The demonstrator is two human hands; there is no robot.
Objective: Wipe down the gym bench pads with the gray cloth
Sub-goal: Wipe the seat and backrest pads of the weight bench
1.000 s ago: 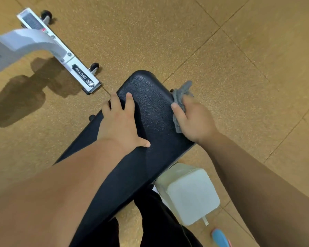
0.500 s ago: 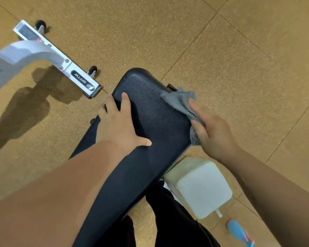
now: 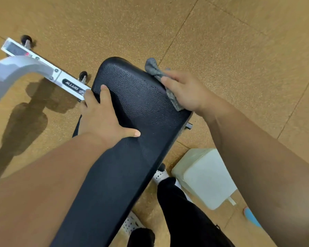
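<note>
Shifted along the pad's edge toward its rounded far end, the gray cloth (image 3: 157, 70) now sits under the right hand (image 3: 185, 90), which half a second earlier worked closer to the near corner. One bunched tail of the cloth pokes out beyond the fingertips, past the edge of the black bench pad (image 3: 143, 111). A second strip shows below the palm, pinned against the pad's side. The right hand's fingers curl over the cloth and clamp it to the edge, a hold that appears chosen to scrub the rim and not the top surface.

Across the pad from that hand, the left hand (image 3: 103, 120) lies spread and flat. Its thumb reaches over the top and its fingers fall toward the opposite edge, holding nothing. Judging by the pose, it steadies the bench against the wiping pressure.

Beyond the left hand's fingertips stands a white machine frame (image 3: 23, 68) on small wheels. Below the right wrist, a white container (image 3: 208, 177) rests on the cork-coloured floor (image 3: 239, 50), close beside the bench. Most of the pad nearer the person looks yet to be wiped.
</note>
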